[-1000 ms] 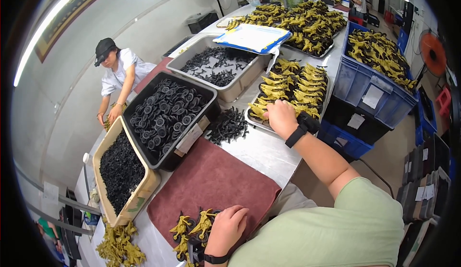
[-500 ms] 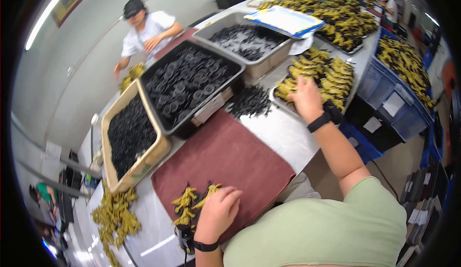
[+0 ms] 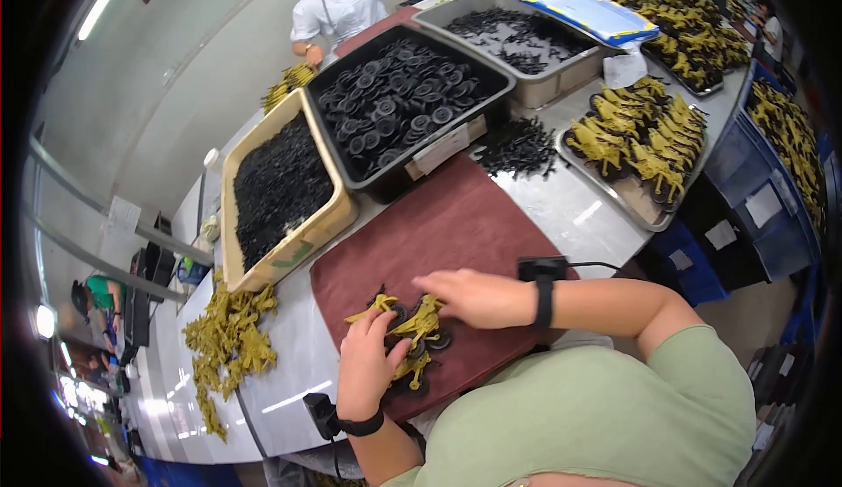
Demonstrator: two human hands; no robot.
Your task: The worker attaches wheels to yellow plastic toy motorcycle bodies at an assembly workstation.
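Several yellow toy motorbikes point(image 3: 410, 367) with black wheels lie in a cluster on the dark red mat point(image 3: 408, 233) in front of me. My left hand point(image 3: 361, 369) is at the left side of the cluster, its fingers and thumb curled round one toy motorbike. My right hand point(image 3: 482, 298) comes in from the right with fingers stretched out, its fingertips at the upper right toy motorbike point(image 3: 427, 313). The hands partly hide the toys. A metal tray point(image 3: 645, 215) to the right carries rows of similar toy motorbikes.
Beyond the mat stand a cream tub point(image 3: 344, 211) of small black parts, a black tub point(image 3: 504, 92) of black wheels and a grey tub point(image 3: 574, 75). Loose black parts point(image 3: 517, 148) lie beside them. Yellow parts point(image 3: 228, 334) are heaped at left. A co-worker point(image 3: 338, 9) works opposite.
My right hand has left the tray of toy motorbikes and come back to the mat beside my left hand. My left hand has shifted slightly on the cluster. The view has turned.
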